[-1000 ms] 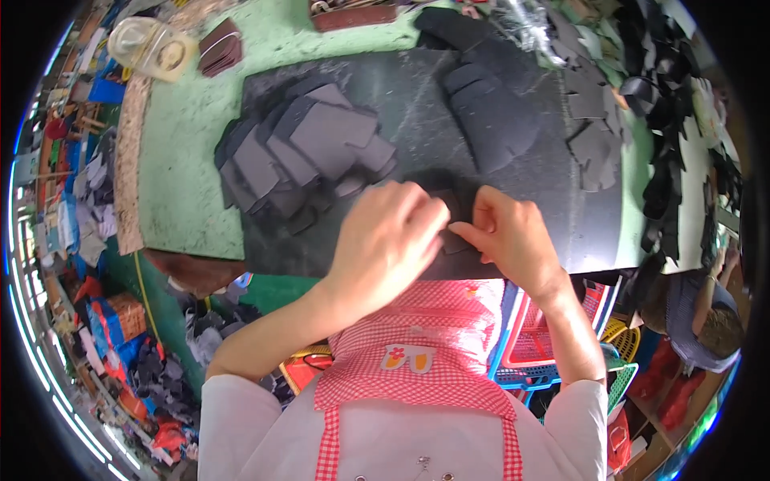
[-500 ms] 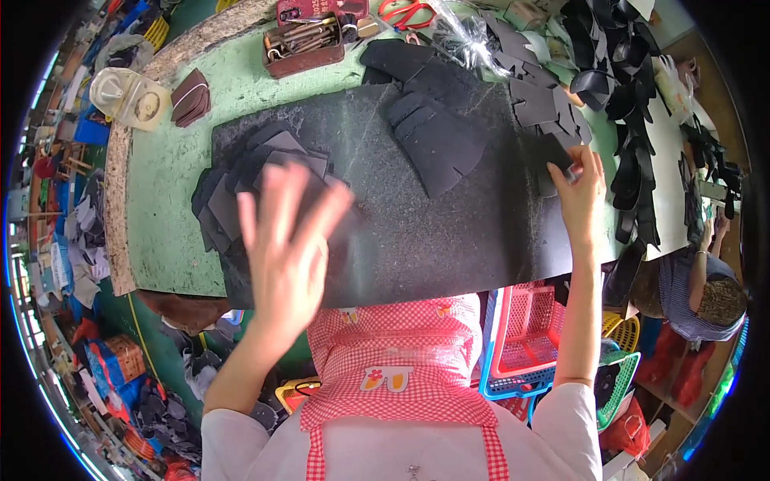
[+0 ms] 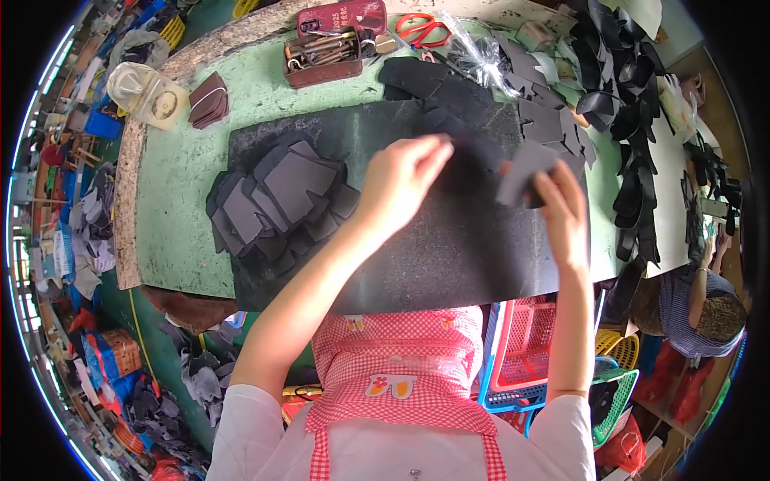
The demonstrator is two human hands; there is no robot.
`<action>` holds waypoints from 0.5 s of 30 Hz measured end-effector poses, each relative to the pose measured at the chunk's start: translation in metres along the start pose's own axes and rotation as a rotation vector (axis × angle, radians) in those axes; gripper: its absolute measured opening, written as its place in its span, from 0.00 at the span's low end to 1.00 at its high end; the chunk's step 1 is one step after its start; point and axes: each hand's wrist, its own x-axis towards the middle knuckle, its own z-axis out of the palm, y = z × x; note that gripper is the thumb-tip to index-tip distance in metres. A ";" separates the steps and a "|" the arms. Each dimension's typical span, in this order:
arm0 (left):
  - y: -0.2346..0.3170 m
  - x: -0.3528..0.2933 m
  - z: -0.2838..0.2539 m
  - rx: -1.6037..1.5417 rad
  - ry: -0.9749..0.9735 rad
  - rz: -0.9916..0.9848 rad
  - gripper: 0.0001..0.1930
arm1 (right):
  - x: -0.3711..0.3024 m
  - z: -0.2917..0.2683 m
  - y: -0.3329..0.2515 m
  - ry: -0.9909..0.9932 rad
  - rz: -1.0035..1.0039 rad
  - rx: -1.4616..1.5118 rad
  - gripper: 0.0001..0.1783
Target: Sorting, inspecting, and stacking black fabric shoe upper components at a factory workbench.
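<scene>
My right grip (image 3: pixel 565 212) holds a gray piece (image 3: pixel 525 172) over the surface's (image 3: pixel 176 248) right half; my left grip (image 3: pixel 399 178) is bunched, whether around anything I cannot tell. Beyond, a tool box (image 3: pixel 325 77) sits near the far edge.

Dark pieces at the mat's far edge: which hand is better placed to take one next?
Probably the left hand: it is close to the dark pieces, with nothing clearly visible in its grip. The right hand holds a grey piece.
</scene>
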 end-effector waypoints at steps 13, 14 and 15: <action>0.034 -0.085 -0.055 0.192 -0.134 0.098 0.15 | -0.033 0.060 -0.008 -0.381 0.304 -0.058 0.09; 0.029 -0.083 -0.051 0.116 -0.207 0.019 0.10 | -0.041 0.061 -0.003 -0.406 0.262 -0.067 0.09; 0.030 -0.082 -0.049 -0.017 -0.227 -0.108 0.10 | -0.044 0.063 0.001 -0.428 0.217 -0.075 0.09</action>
